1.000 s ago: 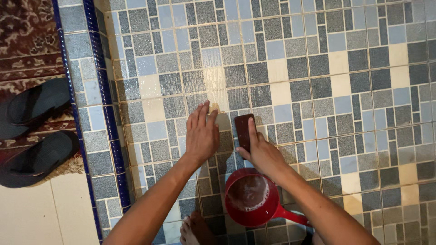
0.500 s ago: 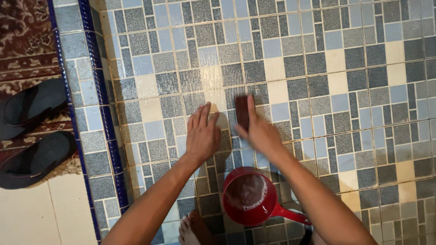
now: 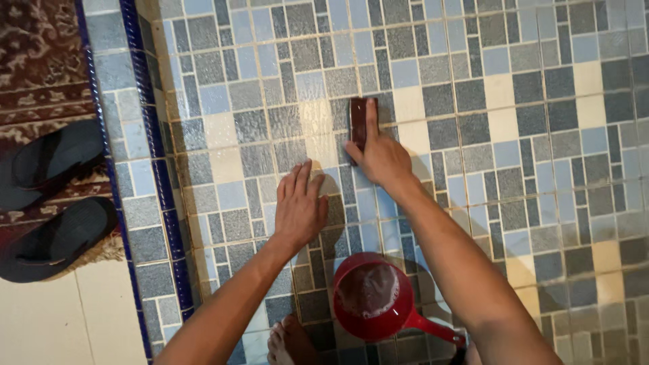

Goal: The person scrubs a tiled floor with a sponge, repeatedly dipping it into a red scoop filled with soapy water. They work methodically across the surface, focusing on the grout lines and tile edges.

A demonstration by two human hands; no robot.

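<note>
Dark brown brush (image 3: pixel 357 120) is pressed to the wet tiled floor (image 3: pixel 473 101) by the right hand (image 3: pixel 380 157), grip clamped on it; the left hand (image 3: pixel 299 206) is laid flat, fingers apart, beyond a red dipper (image 3: pixel 378 297).

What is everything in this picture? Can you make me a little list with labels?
Place: wet tiled floor in grey, blue and cream squares
Right hand: right hand pressing a dark brown scrubbing block flat on the tiles
Left hand: left hand spread flat on the floor, holding nothing
Near the arms: red water dipper with foamy water inside, handle pointing right
Bottom edge: bare foot
Left side: pair of black sandals on a patterned rug, beyond a blue tile border
</note>
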